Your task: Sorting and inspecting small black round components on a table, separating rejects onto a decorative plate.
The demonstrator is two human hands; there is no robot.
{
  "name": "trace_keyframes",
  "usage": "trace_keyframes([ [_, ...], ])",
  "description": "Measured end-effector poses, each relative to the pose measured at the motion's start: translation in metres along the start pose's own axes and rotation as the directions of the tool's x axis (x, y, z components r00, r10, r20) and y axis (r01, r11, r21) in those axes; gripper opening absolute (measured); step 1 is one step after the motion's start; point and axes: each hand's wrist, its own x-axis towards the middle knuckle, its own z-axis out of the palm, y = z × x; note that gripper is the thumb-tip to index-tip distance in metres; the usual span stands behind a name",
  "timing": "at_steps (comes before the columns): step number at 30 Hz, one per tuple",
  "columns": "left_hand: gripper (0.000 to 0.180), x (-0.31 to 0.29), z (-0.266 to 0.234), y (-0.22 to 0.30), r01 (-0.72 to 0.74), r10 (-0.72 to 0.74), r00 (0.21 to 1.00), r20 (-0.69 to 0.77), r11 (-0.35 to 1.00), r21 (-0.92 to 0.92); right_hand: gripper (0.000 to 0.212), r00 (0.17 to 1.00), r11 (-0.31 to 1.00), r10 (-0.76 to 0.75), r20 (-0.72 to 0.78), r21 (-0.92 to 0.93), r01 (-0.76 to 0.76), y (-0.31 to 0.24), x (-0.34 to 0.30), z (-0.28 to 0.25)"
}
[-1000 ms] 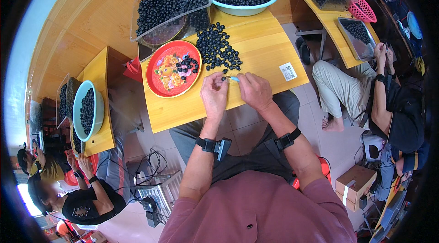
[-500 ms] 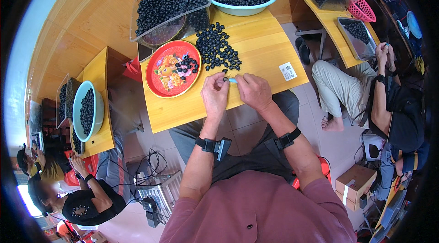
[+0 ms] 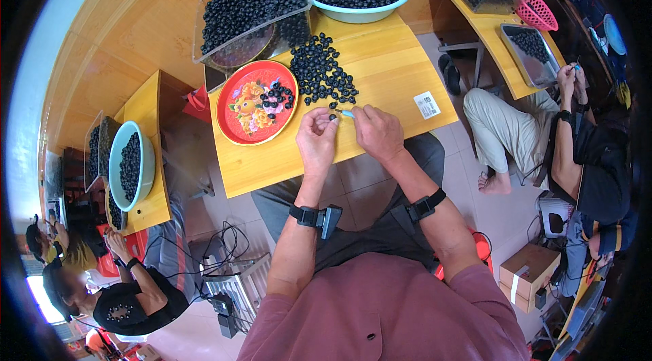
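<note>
Between the thumb and fingers of my left hand sits a small round black bead; I cannot make out whether it is a bead or a berry. My right hand is closed around a small tool with a light blue handle, its thin tip pointing left, just above the bead. Both hands are over the near edge of the yellow table. Beyond them lies a loose pile of black beads. To the left is a red round tray with a flower print and several beads on it.
A clear plastic box and a light blue basin, both full of black beads, stand at the table's back. A white label is at the right. Co-workers sit at tables on both sides. Cables lie at lower left.
The tool has drawn a little away from the bead, up and to the right, and its thin tip now shows. My left hand has shifted slightly left.
</note>
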Motion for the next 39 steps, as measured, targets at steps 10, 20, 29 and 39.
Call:
trace_keyframes([
  [10,0.012,0.0,-0.005,0.003,-0.168,0.163,0.986,0.038,0.96,0.226,0.005,1.0,1.0,-0.003,-0.027,-0.019,0.002,-0.002,0.0,0.0],
  [20,0.016,0.049,-0.055,0.033,-0.324,0.401,0.916,0.011,0.725,0.608,0.005,0.998,1.0,0.005,-0.057,0.005,-0.005,0.001,-0.001,0.001],
  [29,0.023,0.061,-0.05,0.038,-0.514,0.441,0.808,0.392,0.201,0.834,0.004,0.998,1.0,0.006,-0.069,0.023,-0.004,-0.001,0.0,0.001],
  [39,0.029,0.029,-0.033,0.033,-0.523,0.414,0.807,0.422,0.169,0.835,0.003,0.996,0.999,0.018,-0.082,0.035,-0.016,-0.003,0.001,-0.002],
])
